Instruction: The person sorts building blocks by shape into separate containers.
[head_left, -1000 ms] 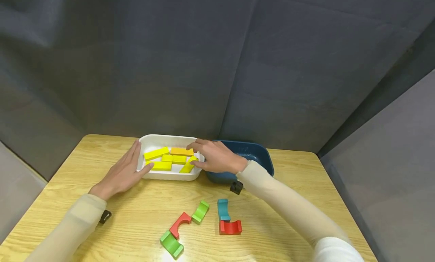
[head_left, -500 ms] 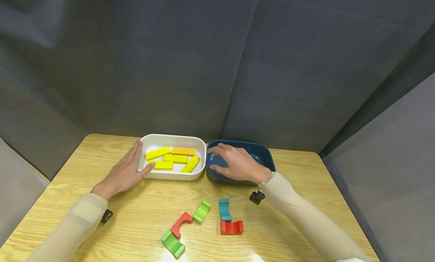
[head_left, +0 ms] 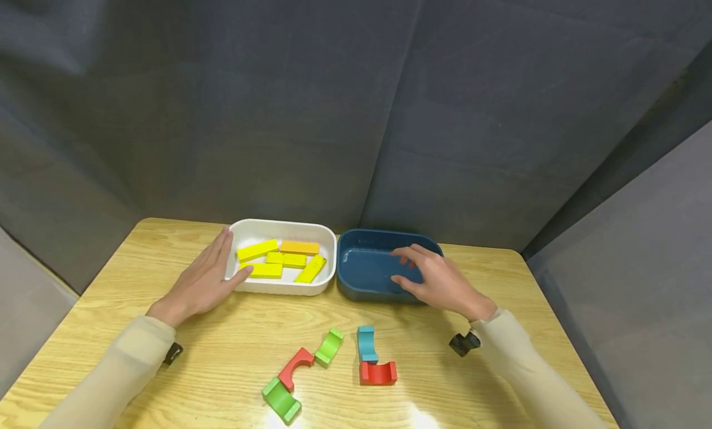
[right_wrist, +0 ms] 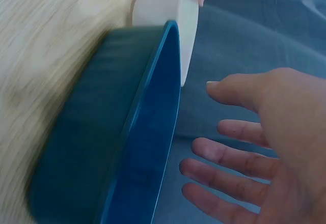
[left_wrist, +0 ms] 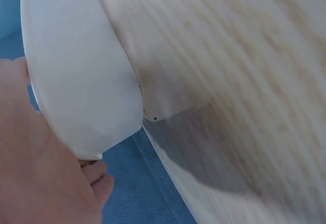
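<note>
My left hand [head_left: 197,279] grips the left end of a white tray [head_left: 329,265], its thumb over the front rim. In the left wrist view, fingers [left_wrist: 97,175] lie outside the tray's end wall. Yellow blocks [head_left: 257,250] and one orange block [head_left: 300,248] lie flat in the tray. Over the right part of a dark blue container [head_left: 361,271], my right hand [head_left: 439,277] hovers with fingers [right_wrist: 224,152] spread and nothing in them. That container stands beside the tray and its visible floor is bare.
Nearer on the wooden table [head_left: 222,367] lie notched blocks: a teal block [head_left: 367,344] by a red block [head_left: 378,373], and a second red block [head_left: 295,367] between two green blocks [head_left: 329,347]. Dark cloth [head_left: 278,107] hangs behind the table.
My right hand has left the yellow block at the tray's right end and moved right over the blue container. My left hand has stayed on the tray, and the blocks have not moved.
</note>
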`<state>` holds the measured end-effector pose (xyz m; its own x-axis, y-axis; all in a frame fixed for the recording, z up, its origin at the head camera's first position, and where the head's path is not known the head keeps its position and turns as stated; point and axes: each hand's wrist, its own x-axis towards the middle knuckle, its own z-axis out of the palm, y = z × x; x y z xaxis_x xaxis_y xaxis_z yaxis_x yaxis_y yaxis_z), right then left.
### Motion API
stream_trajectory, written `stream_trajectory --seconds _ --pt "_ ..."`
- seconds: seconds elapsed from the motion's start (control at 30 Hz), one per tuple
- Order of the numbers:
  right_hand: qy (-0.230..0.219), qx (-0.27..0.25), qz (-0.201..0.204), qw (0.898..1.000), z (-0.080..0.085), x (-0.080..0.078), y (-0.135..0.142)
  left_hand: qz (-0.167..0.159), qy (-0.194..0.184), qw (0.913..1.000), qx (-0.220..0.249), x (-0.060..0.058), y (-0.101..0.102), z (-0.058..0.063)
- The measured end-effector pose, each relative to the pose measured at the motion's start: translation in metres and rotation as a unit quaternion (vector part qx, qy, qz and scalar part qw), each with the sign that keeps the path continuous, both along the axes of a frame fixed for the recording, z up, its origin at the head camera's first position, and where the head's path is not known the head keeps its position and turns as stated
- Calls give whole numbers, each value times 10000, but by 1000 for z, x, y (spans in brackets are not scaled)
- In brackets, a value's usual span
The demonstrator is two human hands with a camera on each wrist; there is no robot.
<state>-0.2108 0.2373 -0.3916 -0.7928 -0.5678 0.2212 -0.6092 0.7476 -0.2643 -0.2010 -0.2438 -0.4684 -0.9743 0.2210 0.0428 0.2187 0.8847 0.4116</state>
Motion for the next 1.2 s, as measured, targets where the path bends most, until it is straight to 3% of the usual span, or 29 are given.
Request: stream_trajectory --seconds 0.33,0.7,1.2 --pt "-94 -7 -673 9977 -7 13 39 14 81 9999 -66 0 1 0" --pt "28 -310 -1069 9938 -24 18 75 -3 134 9999 -58 1 0 1" --pt "-787 -810 -1463 9828 -59 9 92 -35 66 10000 -39 0 1 0"
